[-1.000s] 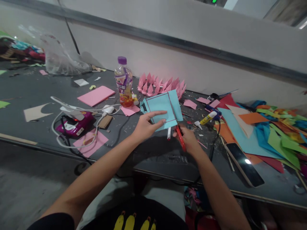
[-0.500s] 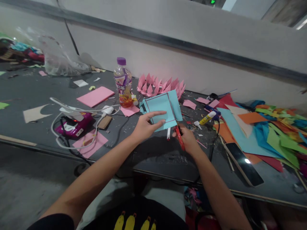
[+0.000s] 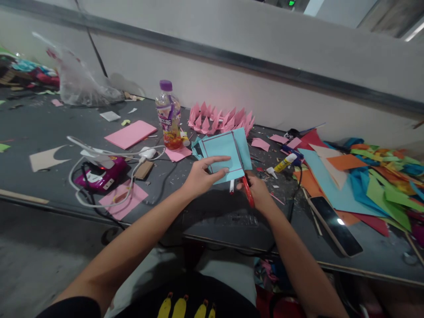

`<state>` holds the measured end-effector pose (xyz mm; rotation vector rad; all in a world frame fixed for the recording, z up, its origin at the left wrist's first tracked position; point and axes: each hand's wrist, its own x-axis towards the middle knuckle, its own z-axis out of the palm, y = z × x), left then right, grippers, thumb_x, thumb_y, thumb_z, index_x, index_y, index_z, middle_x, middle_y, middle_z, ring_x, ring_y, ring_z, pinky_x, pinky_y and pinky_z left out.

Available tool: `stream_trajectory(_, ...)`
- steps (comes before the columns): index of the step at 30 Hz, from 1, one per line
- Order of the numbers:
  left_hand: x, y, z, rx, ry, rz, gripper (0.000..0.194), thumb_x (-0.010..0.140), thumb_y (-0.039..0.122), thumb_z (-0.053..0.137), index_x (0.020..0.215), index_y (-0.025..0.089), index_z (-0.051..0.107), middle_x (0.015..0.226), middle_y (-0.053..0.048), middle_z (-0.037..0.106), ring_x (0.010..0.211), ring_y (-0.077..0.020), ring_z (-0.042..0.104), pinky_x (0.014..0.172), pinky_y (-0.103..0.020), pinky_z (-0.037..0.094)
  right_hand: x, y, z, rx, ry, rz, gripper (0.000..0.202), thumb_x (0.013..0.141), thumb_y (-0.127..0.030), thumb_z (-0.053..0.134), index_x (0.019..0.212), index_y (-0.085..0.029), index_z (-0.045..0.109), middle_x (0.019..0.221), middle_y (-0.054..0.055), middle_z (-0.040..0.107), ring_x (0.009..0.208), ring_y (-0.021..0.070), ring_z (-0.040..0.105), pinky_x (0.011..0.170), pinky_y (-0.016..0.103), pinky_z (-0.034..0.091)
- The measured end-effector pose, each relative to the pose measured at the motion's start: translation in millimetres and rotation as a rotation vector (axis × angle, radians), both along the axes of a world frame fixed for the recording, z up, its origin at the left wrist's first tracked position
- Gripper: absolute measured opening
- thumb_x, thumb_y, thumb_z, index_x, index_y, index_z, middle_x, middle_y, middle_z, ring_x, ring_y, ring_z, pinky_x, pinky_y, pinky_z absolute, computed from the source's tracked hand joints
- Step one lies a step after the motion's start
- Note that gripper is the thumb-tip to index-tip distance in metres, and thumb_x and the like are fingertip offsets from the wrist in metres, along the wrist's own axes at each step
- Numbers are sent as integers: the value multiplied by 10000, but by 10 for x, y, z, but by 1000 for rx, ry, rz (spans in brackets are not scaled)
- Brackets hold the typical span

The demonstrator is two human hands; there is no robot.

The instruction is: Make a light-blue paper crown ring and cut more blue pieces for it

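2 hands work close: left hand (image 3: 198, 176) pinching blue paper (image 3: 222, 155), right hand (image 3: 257, 194) gripping red scissors (image 3: 247, 192), so a slip could nick the fingers (image 3: 221, 169).

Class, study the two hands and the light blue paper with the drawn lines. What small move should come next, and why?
Probably close the red-handled scissors a little further along the red line nearest them. The right hand holds them at the lower right edge of the light blue paper, while the left hand pinches the sheet up off the table, so the line lies just ahead of the scissors.
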<state>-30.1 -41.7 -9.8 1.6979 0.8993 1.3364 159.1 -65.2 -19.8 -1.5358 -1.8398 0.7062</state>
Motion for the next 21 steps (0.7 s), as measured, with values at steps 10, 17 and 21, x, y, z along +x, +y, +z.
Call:
stream_trajectory(10,10,-13,-12,27,27,-12,257,746,248,653,990,173,677,702,12,628,430,-39,240,378,-189,202,-2,-4,2,-10,2,-56,199,696,-312,506,849,-201,570,698,26,675,658,183,610,609,264,447)
stream_trajectory(17,12,-13,-12,14,15,-23,261,749,250,654,994,164,675,668,22,612,412,-28,208,370,-188,164,-10,-16,14,-18,-3,-81,138,700,-253,481,801,-210,564,693,17,678,637,173,604,597,252,445)
stream_trajectory(21,12,-15,-20,5,11,-26,255,746,242,656,992,175,677,694,17,622,411,-28,204,366,-195,155,-5,-11,-15,-27,12,-64,172,712,-308,500,841,-207,550,713,24,674,649,178,602,598,263,448)
